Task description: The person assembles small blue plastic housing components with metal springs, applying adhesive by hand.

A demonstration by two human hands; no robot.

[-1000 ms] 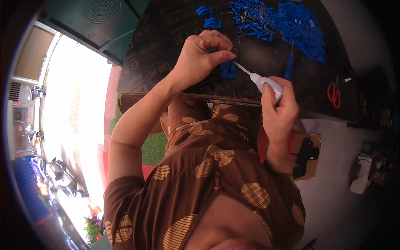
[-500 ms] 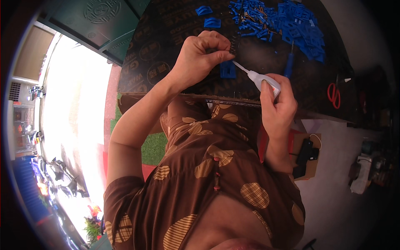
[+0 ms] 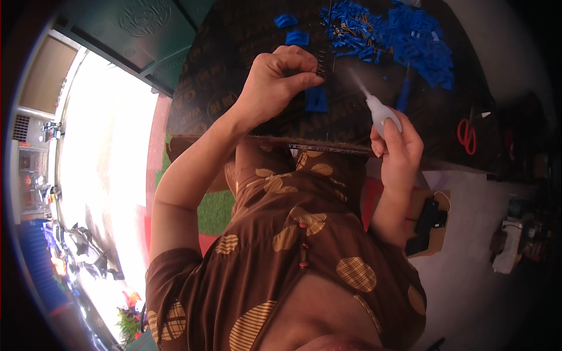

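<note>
Pointing up-left — glue bottle [image 3: 383,114] in right hand [image 3: 398,149].

A dark, patterned board table [image 3: 246,111] carried a heap of small blue plastic parts [image 3: 404,41] toward its far edge, a single blue plastic block [image 3: 316,100] near the front edge, and red-handled scissors [image 3: 466,134] at its right end.

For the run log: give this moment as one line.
left hand: pinches spring | right hand: holds nozzle bottle | blue part: on table
</note>
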